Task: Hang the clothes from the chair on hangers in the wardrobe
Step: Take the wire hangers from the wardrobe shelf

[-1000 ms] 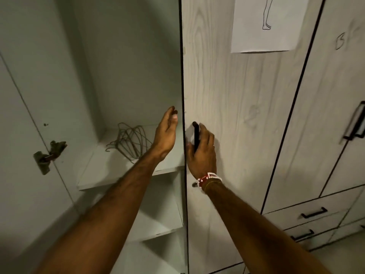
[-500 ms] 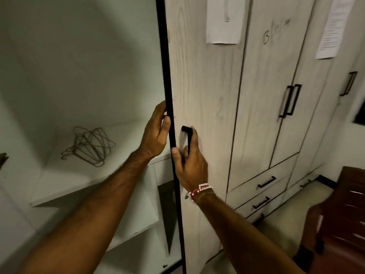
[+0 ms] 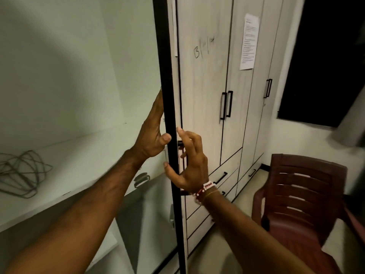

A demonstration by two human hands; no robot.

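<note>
Flat-fingered, the left hand (image 3: 152,135) presses on the inner side of the open wardrobe door (image 3: 167,76) at its black edge, while the right hand (image 3: 189,163) hovers spread and loose by the handle (image 3: 180,143), gripping nothing. Wire hangers (image 3: 19,173) lie heaped on the shelf (image 3: 88,155) inside at left, and the red chair (image 3: 302,194) stands off to the right.

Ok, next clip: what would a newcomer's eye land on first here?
The black edge of the open wardrobe door cuts down the middle of the view, with the left hand flat against its inner side and the right hand, fingers spread, on its outer side. A tangle of wire hangers lies on the white shelf at left, and a dark red plastic chair stands at lower right.
</note>
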